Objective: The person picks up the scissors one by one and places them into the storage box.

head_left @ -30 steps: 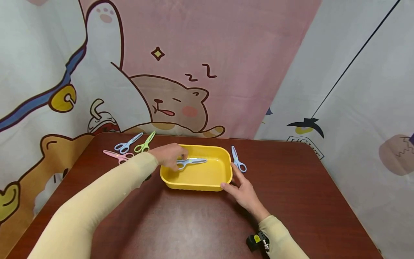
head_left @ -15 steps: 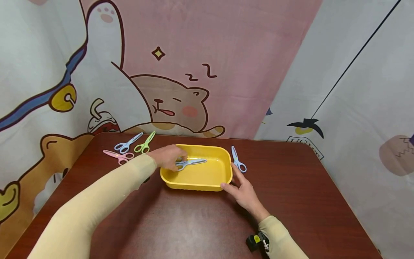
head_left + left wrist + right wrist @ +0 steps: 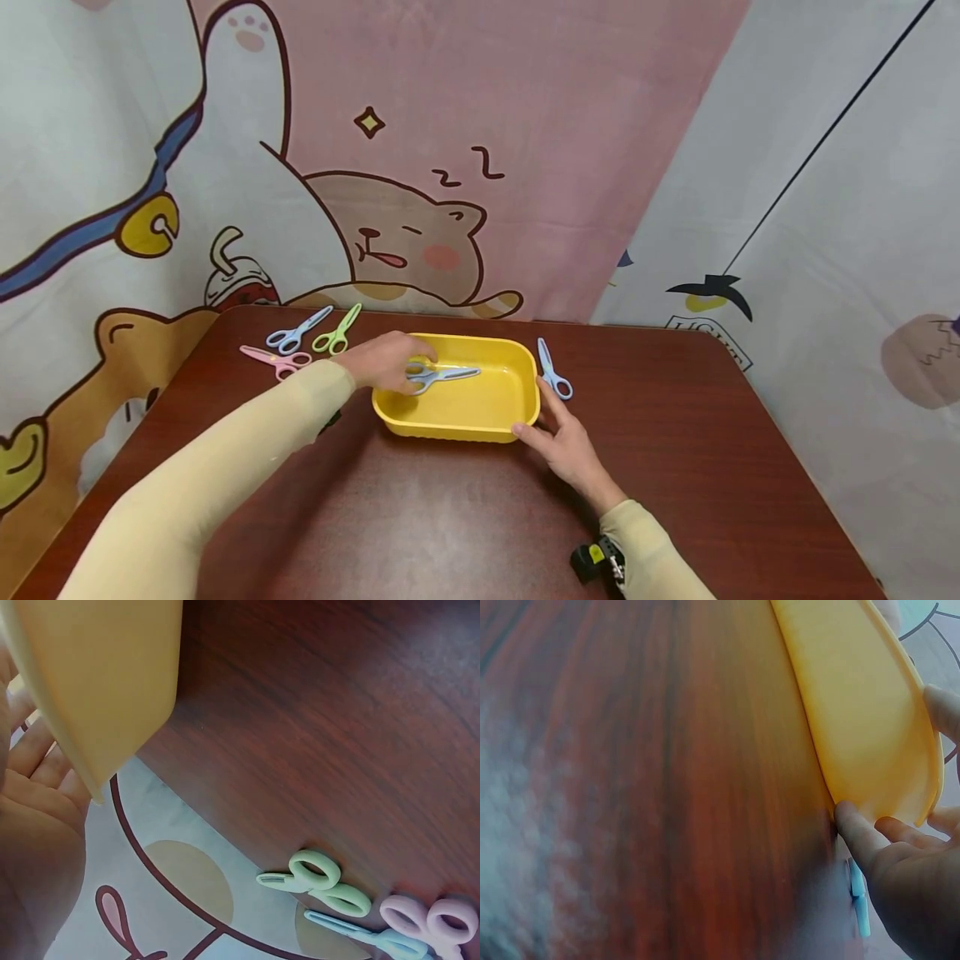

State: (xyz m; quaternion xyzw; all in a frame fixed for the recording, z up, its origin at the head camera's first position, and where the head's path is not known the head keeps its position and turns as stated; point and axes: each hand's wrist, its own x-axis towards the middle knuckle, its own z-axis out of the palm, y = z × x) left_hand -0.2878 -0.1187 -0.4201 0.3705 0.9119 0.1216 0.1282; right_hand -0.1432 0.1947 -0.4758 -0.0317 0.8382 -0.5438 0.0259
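Slightly, my left hand (image 3: 382,361) has loosened and eased left since half a second ago, so more of the handles of the blue safety scissors (image 3: 450,374) in front of it shows; those scissors lie in the same spot. From the left, my cream left sleeve (image 3: 217,458) crosses low over the dark red-brown wooden table (image 3: 450,517). Just beyond it lie pink safety scissors (image 3: 264,357), handles partly behind my arm, then a second blue pair (image 3: 303,328) and a green pair (image 3: 342,327), blades pointing away from me. My left hand reaches over the left end of the yellow tray (image 3: 480,435), thumb and forefinger apart on either side of the handles; I cannot tell whether they touch. Those scissors rest on the tray floor, left of its middle and toward the back, blades pointing right. My right hand (image 3: 566,442) grips the tray's right end, thumb at the near corner and fingers along the outer wall. Just past my fingertips lies another blue pair (image 3: 548,363), blades pointing away, beside the tray. A black device (image 3: 592,560) sits at my right wrist, by the other cream sleeve (image 3: 652,546).
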